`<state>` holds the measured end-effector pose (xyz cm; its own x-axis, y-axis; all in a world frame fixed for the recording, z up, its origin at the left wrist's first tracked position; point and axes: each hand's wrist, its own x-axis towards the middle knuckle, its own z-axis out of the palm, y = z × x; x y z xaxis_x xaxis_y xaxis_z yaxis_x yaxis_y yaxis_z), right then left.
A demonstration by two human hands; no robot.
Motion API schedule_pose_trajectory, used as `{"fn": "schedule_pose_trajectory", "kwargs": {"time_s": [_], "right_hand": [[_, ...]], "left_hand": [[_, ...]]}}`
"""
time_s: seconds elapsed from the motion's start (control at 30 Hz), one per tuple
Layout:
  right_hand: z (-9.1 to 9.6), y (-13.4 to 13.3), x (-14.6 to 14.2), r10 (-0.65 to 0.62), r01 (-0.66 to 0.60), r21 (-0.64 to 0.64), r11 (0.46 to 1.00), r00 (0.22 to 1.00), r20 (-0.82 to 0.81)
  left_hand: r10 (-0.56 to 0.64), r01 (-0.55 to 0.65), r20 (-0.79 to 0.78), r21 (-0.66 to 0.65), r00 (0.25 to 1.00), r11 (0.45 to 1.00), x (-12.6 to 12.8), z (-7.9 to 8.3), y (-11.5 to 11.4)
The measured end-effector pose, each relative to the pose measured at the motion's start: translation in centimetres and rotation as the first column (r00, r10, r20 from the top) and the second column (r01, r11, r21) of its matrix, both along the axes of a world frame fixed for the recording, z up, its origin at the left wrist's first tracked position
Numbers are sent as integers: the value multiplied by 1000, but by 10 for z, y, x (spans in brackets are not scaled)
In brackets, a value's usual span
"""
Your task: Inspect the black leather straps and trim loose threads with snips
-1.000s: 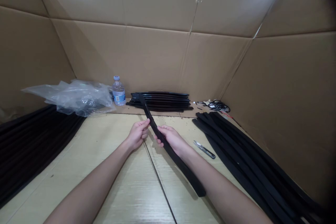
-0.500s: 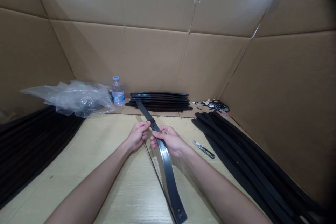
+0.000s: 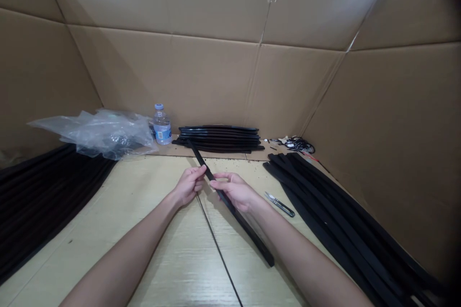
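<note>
A long, narrow black strip (image 3: 245, 226) slants across the middle of the table, held up by both hands and seen nearly edge-on. Near its upper part, my left hand (image 3: 190, 185) pinches it between thumb and fingers. Just below that, my right hand (image 3: 236, 191) grips the strip with the thumb on the near side and the fingers partly hidden behind it. The strip's far end lies in front of a stack of curved black strips (image 3: 219, 139) at the back.
Thread snips (image 3: 280, 204) lie right of my right hand. Black bands are piled at the right (image 3: 334, 216) and left (image 3: 46, 201). At the back are clear plastic bags (image 3: 108, 134), a water bottle (image 3: 162, 127) and tangled cords (image 3: 298, 145). Cardboard walls (image 3: 212, 76) surround the table.
The strip has been turned about its length, from its broad shiny face to its narrow edge. Its near end has swung up and right. Both hands stay in nearly the same place.
</note>
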<state>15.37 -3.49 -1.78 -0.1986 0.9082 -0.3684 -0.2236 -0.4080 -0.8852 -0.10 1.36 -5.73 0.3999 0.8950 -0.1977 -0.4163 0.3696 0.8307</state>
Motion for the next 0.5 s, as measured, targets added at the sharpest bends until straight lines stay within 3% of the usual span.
{"fn": "schedule_pose_trajectory", "kwargs": {"time_s": [0.13, 0.23, 0.37, 0.5], "right_hand": [[-1, -1, 2, 143, -144, -7, 990, 987, -72], [1, -3, 1, 181, -179, 30, 983, 979, -92], [3, -4, -2, 151, -144, 126, 982, 987, -50], [2, -1, -4, 67, -58, 74, 996, 988, -136]], "left_hand": [[-49, 50, -11, 37, 999, 998, -1, 3, -4], [-72, 72, -2, 47, 997, 996, -1, 4, -5], [-62, 61, 5, 46, 998, 997, 1, 4, -4], [30, -30, 13, 33, 999, 999, 3, 3, -2]]}}
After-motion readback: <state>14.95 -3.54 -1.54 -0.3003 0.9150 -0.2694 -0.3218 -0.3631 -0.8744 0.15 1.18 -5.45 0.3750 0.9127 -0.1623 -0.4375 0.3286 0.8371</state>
